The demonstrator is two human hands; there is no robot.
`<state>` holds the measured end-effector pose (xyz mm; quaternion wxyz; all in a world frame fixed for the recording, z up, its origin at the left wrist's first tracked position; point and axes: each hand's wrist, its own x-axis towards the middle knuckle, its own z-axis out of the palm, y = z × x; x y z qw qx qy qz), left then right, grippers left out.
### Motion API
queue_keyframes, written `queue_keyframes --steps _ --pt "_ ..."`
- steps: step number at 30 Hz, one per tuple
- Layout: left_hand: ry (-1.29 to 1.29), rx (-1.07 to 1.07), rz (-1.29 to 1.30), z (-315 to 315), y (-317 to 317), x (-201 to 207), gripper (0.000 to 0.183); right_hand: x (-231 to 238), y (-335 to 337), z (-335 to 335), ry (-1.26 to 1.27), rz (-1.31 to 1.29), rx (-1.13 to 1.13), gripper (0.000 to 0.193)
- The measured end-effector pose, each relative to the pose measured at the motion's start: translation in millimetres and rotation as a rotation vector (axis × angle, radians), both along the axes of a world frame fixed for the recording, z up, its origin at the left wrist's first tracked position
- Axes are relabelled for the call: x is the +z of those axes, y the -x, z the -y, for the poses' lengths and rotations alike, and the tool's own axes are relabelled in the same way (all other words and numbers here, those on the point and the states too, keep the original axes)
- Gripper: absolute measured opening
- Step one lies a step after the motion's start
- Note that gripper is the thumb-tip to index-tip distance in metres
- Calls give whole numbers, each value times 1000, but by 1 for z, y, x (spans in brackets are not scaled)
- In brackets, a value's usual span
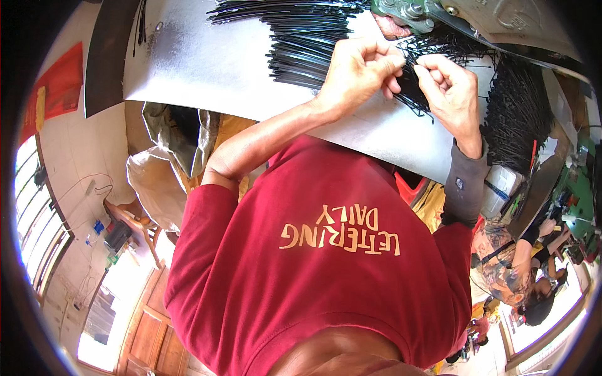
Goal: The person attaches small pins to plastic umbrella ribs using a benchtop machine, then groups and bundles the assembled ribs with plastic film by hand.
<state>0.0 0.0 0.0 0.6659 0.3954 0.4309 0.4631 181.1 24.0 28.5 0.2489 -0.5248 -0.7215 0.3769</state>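
Observation:
My left hand [364,72] is closed in a pinch, its thumb and forefinger pressed together above the metal tabletop [207,69]. Just to its right, my right hand [448,91] is also closed, thumb against forefinger. Their fingertips almost meet over a tangle of thin black rods [411,103], some with hooked ends. What either pinch holds is too small to make out. Left of the hands lies a spread layer of long thin black rods [301,47], partly behind my left hand. A green machine [407,9] with bolts stands just beyond my fingertips.
A dense heap of thin black rods [517,113] lies right of my right wrist, with a clear plastic box [501,185] nearer me. Pale sacking [157,182] hangs below the table's left side. Other people [514,263] are at the far right.

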Motion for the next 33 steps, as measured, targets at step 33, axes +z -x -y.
queue_keyframes --steps 33 --pt "-1049 -129 -1111 5 -13 -1 17 -7 -24 27 -250 168 -136 10"
